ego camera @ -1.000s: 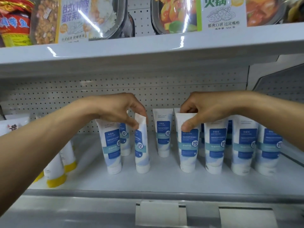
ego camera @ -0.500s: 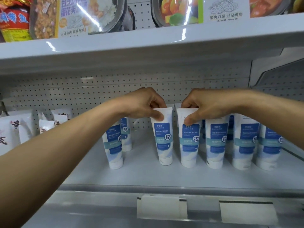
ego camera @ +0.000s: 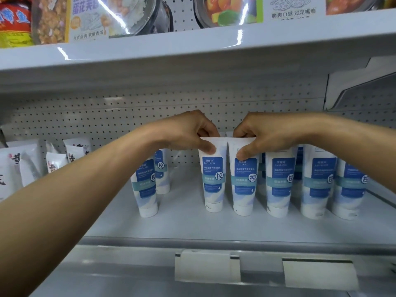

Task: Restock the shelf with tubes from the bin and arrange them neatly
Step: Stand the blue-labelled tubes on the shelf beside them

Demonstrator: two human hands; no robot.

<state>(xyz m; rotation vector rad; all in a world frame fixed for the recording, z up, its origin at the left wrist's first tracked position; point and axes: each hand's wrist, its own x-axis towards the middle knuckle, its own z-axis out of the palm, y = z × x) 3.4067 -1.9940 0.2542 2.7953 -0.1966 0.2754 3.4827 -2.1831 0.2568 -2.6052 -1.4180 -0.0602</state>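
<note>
White tubes with blue labels stand cap-down in a row on the white shelf (ego camera: 192,226). My left hand (ego camera: 188,131) pinches the top seam of one tube (ego camera: 213,179). Right beside it, my right hand (ego camera: 263,133) pinches the top of the neighbouring tube (ego camera: 244,183). The two tubes stand side by side, nearly touching. Three more front tubes (ego camera: 278,185) continue the row to the right, with others partly hidden behind. Two tubes (ego camera: 145,189) stand apart on the left, half hidden by my left forearm. The bin is out of sight.
White pouches (ego camera: 53,161) with dark lettering lean at the shelf's far left. An upper shelf (ego camera: 192,46) with food packs hangs low overhead. A pegboard back wall (ego camera: 107,112) closes the rear. Price-tag holders (ego camera: 205,266) line the front rail.
My left hand carried its tube rightward from the left group and set it beside the tube in my right hand. The right hand stayed on its tube.
</note>
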